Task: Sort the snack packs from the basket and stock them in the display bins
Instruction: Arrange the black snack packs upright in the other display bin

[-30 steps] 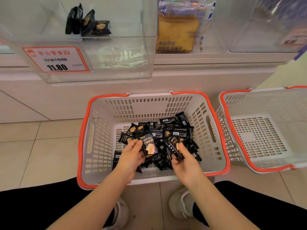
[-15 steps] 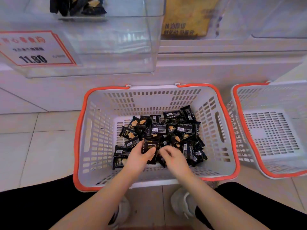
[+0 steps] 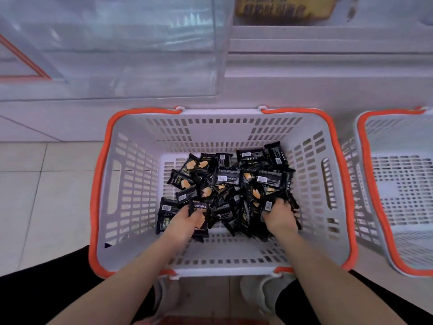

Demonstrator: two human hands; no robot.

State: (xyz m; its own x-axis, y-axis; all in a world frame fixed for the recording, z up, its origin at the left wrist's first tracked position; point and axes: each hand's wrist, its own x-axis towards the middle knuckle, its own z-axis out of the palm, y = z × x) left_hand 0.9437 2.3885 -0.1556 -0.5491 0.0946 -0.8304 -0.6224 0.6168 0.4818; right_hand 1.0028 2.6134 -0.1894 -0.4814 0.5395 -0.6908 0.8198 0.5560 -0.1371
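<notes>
both hands down in the white basket with the orange rim (image 3: pixel 110 184), which sits on the tile floor just near of the display bin (image 3: pixel 112 50); the black snack packs (image 3: pixel 234 184) are heaped on the basket floor. left hand (image 3: pixel 186 219) has its fingers curled round a pack marked drycake (image 3: pixel 199 211) at the near-left edge of the heap. right hand (image 3: pixel 280 216) is dug into the near-right of the heap with fingers curled among packs, but i cannot tell if it actually grips one; second basket (image 3: pixel 398 184) sits just to the right.

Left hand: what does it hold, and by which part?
The left hand grips a black snack pack by its lower part, thumb across the front.
</notes>
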